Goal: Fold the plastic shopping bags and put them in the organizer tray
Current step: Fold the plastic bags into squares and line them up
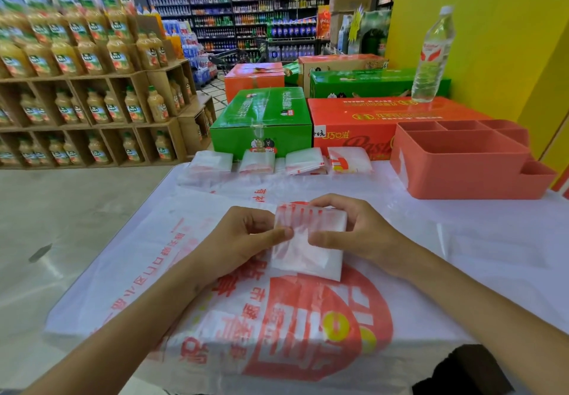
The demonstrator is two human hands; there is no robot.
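Folded bag [308, 240]: we are seeing a small white packet with red print, translucent and creased, lying on the worktop [492, 240] atop flat unfolded bags [277, 317].
Left grip [243, 237]: we are pinching the packet's left edge, thumb and fingers curled.
Right grip [354, 228]: we are clasping its right side, fingers over the top edge.
Finished packets [277, 162]: four are sitting in a row at the far edge.
Organizer tray [468, 160]: coral, compartmented, standing far right.

This is a supermarket: cardboard shelves [92, 99] full of juice bottles [64, 56], a long drinks aisle [246, 22] behind, and sealed product cartons [261, 117].
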